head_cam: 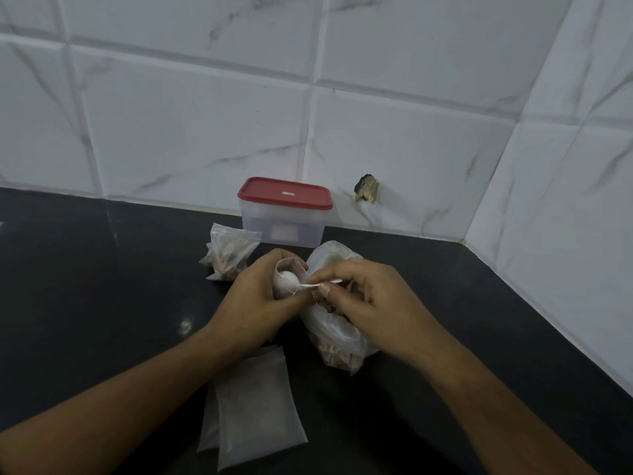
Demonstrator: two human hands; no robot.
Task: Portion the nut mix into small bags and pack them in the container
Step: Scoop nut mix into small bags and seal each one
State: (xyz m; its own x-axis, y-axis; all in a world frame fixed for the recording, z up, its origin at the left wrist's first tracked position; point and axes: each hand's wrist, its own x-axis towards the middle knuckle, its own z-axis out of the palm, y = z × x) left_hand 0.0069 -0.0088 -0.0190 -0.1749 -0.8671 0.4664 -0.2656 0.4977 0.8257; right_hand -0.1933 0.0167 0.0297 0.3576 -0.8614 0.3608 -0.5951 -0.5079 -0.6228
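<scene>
Both hands were at the middle of the black stone surface point(102, 286), close together. The left hand point(253, 299) was curled round a small clear plastic bag point(285, 262), holding its mouth open and facing up. The right hand point(363, 296) pinched the handle of a white plastic spoon point(287, 281) between thumb and fingertips, and the spoon's bowl sat inside the mouth of that bag. What the bowl carried could not be made out. Under the right hand lay a large clear plastic bag of nut mix point(337, 337), crumpled and resting on the surface. Behind the left hand stood filled small clear bags of nuts point(228, 257), their count unclear. Nearer the person, beneath the left wrist, lay a flat stack of empty small clear bags point(255, 406). A clear rectangular plastic container with a red lid point(284, 214) stood against the white marble-patterned tile wall point(205, 125), lid on, just behind the bags. A chipped hole point(367, 188) showed in the wall to the container's right.
</scene>
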